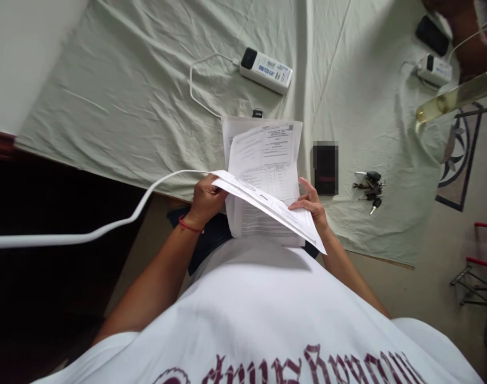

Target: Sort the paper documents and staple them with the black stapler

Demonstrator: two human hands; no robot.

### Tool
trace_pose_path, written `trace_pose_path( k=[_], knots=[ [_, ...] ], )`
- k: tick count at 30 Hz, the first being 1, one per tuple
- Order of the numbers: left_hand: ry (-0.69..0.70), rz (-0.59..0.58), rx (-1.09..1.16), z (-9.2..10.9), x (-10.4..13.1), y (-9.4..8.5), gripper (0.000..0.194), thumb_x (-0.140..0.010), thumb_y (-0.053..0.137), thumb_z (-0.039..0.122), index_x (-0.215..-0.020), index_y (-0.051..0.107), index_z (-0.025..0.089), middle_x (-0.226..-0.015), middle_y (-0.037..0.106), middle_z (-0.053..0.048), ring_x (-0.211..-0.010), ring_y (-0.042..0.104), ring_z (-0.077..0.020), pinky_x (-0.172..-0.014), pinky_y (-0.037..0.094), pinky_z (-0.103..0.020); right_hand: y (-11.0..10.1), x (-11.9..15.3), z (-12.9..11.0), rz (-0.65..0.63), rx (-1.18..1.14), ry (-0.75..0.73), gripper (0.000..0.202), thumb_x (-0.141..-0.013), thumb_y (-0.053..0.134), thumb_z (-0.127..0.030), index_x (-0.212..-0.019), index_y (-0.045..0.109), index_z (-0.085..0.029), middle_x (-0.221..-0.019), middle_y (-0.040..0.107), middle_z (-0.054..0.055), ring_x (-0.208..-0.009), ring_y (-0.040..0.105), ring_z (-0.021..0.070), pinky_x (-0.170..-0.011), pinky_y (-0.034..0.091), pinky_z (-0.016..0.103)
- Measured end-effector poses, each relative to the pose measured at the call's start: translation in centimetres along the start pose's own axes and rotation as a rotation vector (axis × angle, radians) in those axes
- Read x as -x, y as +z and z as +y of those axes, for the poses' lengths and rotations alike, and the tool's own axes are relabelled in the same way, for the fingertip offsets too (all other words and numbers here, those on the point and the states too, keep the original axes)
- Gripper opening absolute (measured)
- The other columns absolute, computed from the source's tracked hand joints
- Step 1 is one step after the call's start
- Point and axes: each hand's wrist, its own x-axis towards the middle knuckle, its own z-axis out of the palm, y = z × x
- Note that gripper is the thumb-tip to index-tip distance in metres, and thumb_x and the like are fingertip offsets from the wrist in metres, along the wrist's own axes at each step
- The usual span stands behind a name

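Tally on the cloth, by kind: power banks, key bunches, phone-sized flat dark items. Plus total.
Power banks: 2
Key bunch: 1
Phone-sized flat dark items: 2 (one partly pixelated)
Total: 5

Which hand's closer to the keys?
Right. The right hand is left of the keys, at the right edge of the papers; the left hand farther off, at their left edge.

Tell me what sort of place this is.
Perhaps a home or small office: a creased tablecloth, with a bunch of keys and what looks like a power bank on it, and printed papers.
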Motion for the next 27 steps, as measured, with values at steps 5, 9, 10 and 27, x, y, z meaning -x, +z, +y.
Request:
trace_pose_path(
  k=[5, 9, 10, 27],
  knots=[
    [0.099, -0.082, 0.138, -0.8, -0.1, -1.1, 0.030, -0.084, 0.073, 0.046, -0.076, 0.065, 0.018, -0.091, 0.069, -0.007, -0.095, 0.066, -0.0212, -0.093, 0.059, -0.037, 0.0, -0.2, 0.6, 0.025, -0.012, -0.012, 0.013, -0.090, 0.078, -0.028, -0.093, 0.084, -0.039, -0.170, 0.037, -0.011, -0.086, 0.063, 0.0143, -0.090, 0.060, 0.041],
    [0.126, -0.078, 0.132, -1.3, -0.4, -1.4, 0.034, -0.082, 0.078, 0.050, -0.084, 0.066, 0.017, -0.095, 0.072, -0.008, -0.101, 0.066, -0.0228, -0.101, 0.056, -0.041, -0.4, -0.2, 0.8, 0.006, -0.023, 0.021, 0.010, -0.089, 0.078, -0.028, -0.091, 0.084, -0.036, -0.168, 0.042, -0.008, -0.087, 0.064, 0.0140, -0.092, 0.059, 0.038],
    [0.157, -0.094, 0.131, -1.4, -0.4, -1.4, 0.035, -0.083, 0.078, 0.051, -0.082, 0.067, 0.019, -0.093, 0.073, -0.008, -0.102, 0.066, -0.0234, -0.102, 0.056, -0.043, -0.4, -0.1, 0.8, 0.007, -0.033, 0.034, 0.008, -0.089, 0.078, -0.029, -0.090, 0.084, -0.034, -0.165, 0.047, -0.006, -0.089, 0.066, 0.0149, -0.094, 0.059, 0.038],
    [0.390, -0.232, 0.299, 0.5, -0.4, -1.8, 0.029, -0.088, 0.080, 0.050, -0.072, 0.078, 0.026, -0.090, 0.083, -0.003, -0.086, 0.073, -0.0200, -0.091, 0.054, -0.041, 0.6, 1.0, 1.2, 0.070, -0.164, 0.252, 0.028, -0.085, 0.082, -0.046, -0.097, 0.073, -0.023, -0.096, 0.076, 0.005, -0.086, 0.070, 0.0231, -0.081, 0.061, 0.038]
  ],
)
